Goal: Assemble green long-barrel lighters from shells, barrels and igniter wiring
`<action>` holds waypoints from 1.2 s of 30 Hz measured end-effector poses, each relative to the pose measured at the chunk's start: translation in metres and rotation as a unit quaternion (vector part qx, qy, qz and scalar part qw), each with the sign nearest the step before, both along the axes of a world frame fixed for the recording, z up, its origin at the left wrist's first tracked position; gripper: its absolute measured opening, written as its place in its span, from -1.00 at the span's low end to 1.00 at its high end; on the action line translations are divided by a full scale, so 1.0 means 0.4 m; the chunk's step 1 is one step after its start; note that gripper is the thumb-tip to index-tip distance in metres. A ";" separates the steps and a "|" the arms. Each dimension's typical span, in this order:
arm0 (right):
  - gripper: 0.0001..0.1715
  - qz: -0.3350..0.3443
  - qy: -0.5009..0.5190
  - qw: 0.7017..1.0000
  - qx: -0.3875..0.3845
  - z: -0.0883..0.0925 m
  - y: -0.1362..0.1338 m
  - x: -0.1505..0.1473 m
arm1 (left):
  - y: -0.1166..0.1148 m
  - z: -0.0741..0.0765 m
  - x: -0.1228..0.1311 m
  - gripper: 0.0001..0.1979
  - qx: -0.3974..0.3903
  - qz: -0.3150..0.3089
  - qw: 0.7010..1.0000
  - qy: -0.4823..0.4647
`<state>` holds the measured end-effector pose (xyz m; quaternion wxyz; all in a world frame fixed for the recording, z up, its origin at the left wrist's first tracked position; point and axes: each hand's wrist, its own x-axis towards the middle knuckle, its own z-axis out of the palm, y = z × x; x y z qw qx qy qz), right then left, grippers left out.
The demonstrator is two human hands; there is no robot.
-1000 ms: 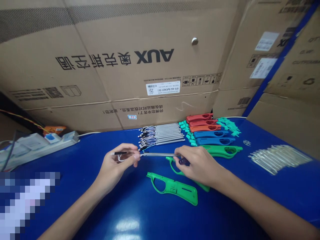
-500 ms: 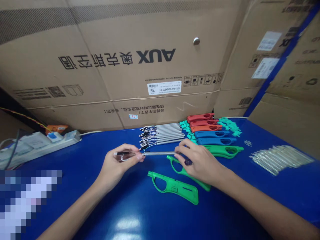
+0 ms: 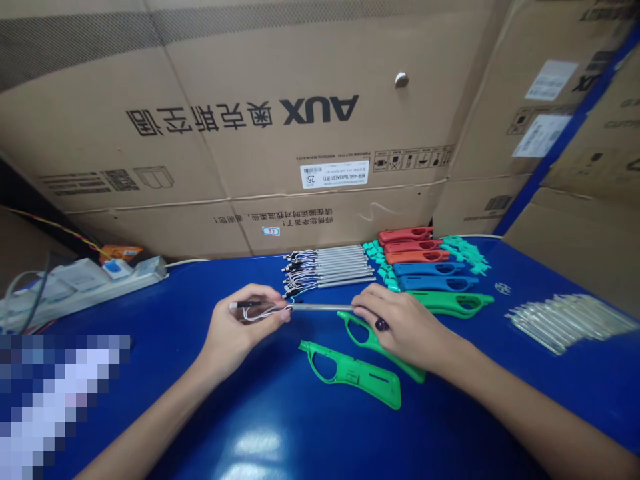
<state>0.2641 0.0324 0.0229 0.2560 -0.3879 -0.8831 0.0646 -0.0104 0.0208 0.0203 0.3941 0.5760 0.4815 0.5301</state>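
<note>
My left hand (image 3: pixel 239 328) is closed in a pinch on the wired end of a thin metal tube (image 3: pixel 320 307), with white and black wires curling by its fingers. My right hand (image 3: pixel 400 327) pinches the other end of the same tube, just above a green plastic handle shell (image 3: pixel 361 335) lying on the blue table (image 3: pixel 280 427). A second green handle shell (image 3: pixel 355 375) lies nearer me, between my forearms.
Behind lie a row of several wired metal tubes (image 3: pixel 333 267), stacked red, orange, blue and green handle shells (image 3: pixel 430 267), small teal parts (image 3: pixel 467 253) and clear tubes (image 3: pixel 570 320) at the right. A power strip (image 3: pixel 85 283) sits at the left. Cardboard boxes (image 3: pixel 300 127) wall the back.
My right hand's fingers slid slightly along the tube's end, lifting off the green shell. The left hand kept its pinch. The view shifted a little.
</note>
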 end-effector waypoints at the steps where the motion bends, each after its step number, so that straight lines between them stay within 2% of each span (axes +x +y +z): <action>1: -0.74 0.003 0.003 1.000 -0.007 0.000 0.001 0.001 | -0.001 0.002 0.001 -0.70 -0.003 -0.003 1.000 -0.008; 7: -0.73 0.011 -0.006 0.999 -0.033 0.003 0.004 0.005 | -0.003 0.003 -0.001 -0.68 -0.020 -0.043 0.998 -0.047; 15: -0.71 0.015 -0.017 0.999 -0.045 0.009 0.003 0.010 | -0.004 -0.001 -0.003 -0.77 -0.036 -0.045 0.997 -0.047; 26: -0.73 0.014 -0.010 0.999 -0.033 0.012 -0.006 0.005 | -0.002 0.014 0.018 -0.62 -0.080 0.006 0.994 -0.069; 36: -0.83 0.015 -0.022 0.998 -0.053 0.017 -0.011 0.005 | -0.007 0.024 0.025 -0.59 -0.091 -0.007 0.991 -0.101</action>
